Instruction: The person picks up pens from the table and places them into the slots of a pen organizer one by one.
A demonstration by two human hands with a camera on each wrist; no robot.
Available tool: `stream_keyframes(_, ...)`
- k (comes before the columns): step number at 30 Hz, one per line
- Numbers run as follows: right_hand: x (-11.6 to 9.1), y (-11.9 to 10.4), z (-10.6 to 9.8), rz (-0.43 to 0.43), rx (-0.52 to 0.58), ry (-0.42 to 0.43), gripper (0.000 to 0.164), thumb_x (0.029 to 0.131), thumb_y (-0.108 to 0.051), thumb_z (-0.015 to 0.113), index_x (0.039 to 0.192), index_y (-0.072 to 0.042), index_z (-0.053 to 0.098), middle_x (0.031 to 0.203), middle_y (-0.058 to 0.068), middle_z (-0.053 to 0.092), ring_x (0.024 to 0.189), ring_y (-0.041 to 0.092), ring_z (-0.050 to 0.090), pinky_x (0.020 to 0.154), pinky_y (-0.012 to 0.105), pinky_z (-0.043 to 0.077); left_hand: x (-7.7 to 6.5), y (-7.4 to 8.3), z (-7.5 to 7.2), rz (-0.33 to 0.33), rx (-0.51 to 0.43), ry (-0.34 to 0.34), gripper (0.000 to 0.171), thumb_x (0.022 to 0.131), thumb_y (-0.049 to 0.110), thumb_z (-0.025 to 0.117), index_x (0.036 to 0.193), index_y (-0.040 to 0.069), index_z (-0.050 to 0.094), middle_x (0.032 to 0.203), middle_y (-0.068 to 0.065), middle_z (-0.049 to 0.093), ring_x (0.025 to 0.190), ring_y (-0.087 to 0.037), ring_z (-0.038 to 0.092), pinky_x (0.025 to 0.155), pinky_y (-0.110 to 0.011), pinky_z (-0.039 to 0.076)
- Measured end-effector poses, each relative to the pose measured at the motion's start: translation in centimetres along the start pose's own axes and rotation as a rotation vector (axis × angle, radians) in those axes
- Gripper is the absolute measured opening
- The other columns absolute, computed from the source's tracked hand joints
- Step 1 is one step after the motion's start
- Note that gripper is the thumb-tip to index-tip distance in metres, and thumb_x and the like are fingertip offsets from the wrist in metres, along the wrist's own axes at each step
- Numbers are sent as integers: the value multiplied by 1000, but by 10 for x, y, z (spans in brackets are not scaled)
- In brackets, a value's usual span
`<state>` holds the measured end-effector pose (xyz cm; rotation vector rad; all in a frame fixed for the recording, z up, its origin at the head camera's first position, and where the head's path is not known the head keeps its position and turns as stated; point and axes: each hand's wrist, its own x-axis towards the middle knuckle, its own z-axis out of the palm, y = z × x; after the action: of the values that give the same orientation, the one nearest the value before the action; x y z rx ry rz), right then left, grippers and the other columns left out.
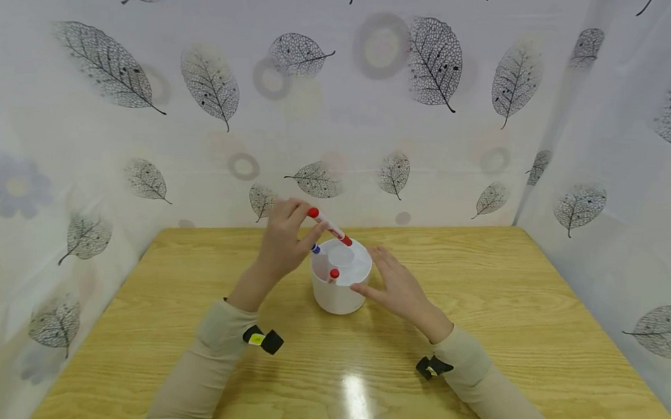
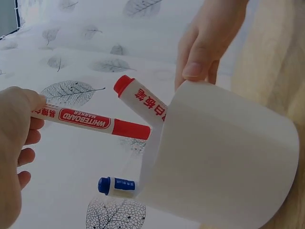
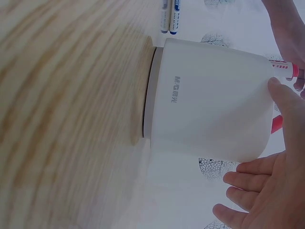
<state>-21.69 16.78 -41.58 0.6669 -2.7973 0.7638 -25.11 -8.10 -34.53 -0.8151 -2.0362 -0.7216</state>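
Observation:
My left hand [image 1: 285,238] pinches a red whiteboard marker [image 1: 330,227] by one end, tilted, its red cap pointing down at the opening of a white pen holder [image 1: 339,298]. Inside the holder stand a red marker [image 1: 334,274] near the front and a blue marker [image 1: 315,249] at the left, both leaning. My right hand [image 1: 400,285] rests against the holder's right side, thumb at the near rim. In the right wrist view its fingers [image 3: 252,182] are mostly straight and spread, touching the holder near the rim.
The holder stands on a wooden table [image 1: 479,293]. Two blue-labelled markers [image 3: 170,16] lie beyond it in the right wrist view, hidden in the head view. A leaf-patterned cloth [image 1: 340,127] surrounds the table at the back and sides.

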Motion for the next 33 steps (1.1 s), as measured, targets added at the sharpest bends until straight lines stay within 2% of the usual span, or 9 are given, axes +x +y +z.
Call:
stream_keyframes(9,-1,3,1,-4,-10,-9,86,84,-53,68,150,-7,36,153,15,41,146,35,29,112,59,32,-2,1,8,-17,20,-57,22,87,26,73,94,6,66,92,-9,62,88,-28,52,81,-41,42)
stream_keyframes(16,0,3,1,5,-9,-13,87,84,-54,68,149,-6,36,153,14,40,147,33,29,112,58,32,-1,1,13,-36,80,-146,26,92,31,67,94,5,69,92,-8,63,89,-27,52,81,-41,43)
stream_keyframes(20,0,4,1,8,-6,-14,88,84,-54,68,149,-5,35,153,15,40,147,34,29,111,58,33,-1,3,13,-37,111,-185,24,92,27,67,100,5,72,95,-9,66,91,-28,55,83,-42,44)
stream_keyframes(26,1,4,0,21,-16,-31,90,85,-55,66,150,-3,33,156,16,35,146,36,29,113,58,30,-3,4,12,-53,71,-192,23,92,24,67,108,8,72,95,-8,66,92,-27,55,83,-43,43)
stream_keyframes(33,3,5,0,7,-30,-29,89,85,-53,66,150,-3,33,156,17,35,146,36,29,114,57,30,-9,1,7,-73,67,-172,22,91,25,68,106,10,72,95,-8,67,93,-26,56,84,-43,44)
